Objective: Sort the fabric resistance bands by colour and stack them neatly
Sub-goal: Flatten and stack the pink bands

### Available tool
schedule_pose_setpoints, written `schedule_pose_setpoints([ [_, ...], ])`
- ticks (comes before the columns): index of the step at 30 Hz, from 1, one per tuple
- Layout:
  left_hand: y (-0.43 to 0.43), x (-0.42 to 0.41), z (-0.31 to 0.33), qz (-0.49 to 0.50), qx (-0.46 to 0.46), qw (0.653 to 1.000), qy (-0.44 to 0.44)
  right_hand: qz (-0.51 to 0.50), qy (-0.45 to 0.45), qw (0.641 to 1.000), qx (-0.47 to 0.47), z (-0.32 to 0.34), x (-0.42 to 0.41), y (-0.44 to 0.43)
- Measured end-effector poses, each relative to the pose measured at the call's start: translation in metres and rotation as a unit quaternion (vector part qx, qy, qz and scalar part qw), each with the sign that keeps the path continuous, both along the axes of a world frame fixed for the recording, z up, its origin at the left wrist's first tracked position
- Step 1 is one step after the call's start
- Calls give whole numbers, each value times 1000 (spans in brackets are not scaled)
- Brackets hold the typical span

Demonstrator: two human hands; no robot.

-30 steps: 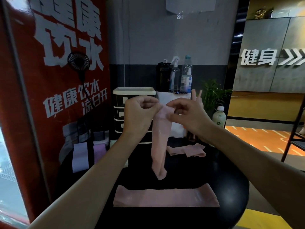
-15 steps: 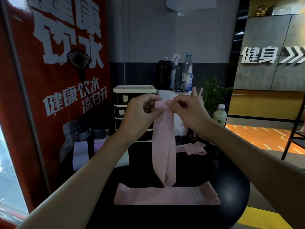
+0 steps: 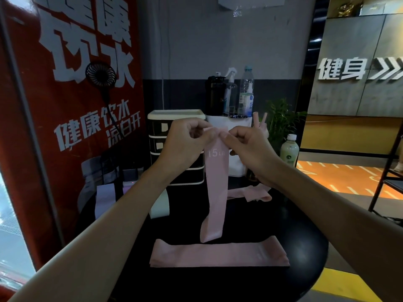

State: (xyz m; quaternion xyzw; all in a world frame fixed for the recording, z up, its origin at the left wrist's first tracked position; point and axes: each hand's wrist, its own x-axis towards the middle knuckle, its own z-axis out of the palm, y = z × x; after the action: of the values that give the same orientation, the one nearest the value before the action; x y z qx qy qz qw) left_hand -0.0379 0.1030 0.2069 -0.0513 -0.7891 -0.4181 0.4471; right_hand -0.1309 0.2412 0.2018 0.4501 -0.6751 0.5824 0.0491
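Pinching pink band [image 3: 216, 188] top: left fingers [image 3: 208, 136], right fingers [image 3: 227, 139]; black table [image 3: 305, 238], red banner [image 3: 26, 127] beside.

Both forearms are bare from the frame's lower corners up to the wrists, slim and smooth in outline. The left hand [image 3: 185, 144] and the right hand [image 3: 250, 149] are bare as well, with slender fingers and visible knuckles. Any sleeve lies outside the view.
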Motion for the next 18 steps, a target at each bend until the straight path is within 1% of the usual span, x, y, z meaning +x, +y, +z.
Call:
schedule_pose_setpoints([
  [4,4,1,5,3,5,1000,10,34,-45,998,-4,-2,-1,0],
  [8,4,1,8,-3,-24,999,-32,36,-52,998,2,-5,1,0],
  [10,3,-1,10,2,-26,999,-20,62,-89,994,0,-5,3,0],
  [14,3,-3,13,28,22,999,19,135,-174,975,13,-9,7,3],
  [18,-3,-4,14,51,58,996,49,161,-202,965,39,-19,10,6],
])
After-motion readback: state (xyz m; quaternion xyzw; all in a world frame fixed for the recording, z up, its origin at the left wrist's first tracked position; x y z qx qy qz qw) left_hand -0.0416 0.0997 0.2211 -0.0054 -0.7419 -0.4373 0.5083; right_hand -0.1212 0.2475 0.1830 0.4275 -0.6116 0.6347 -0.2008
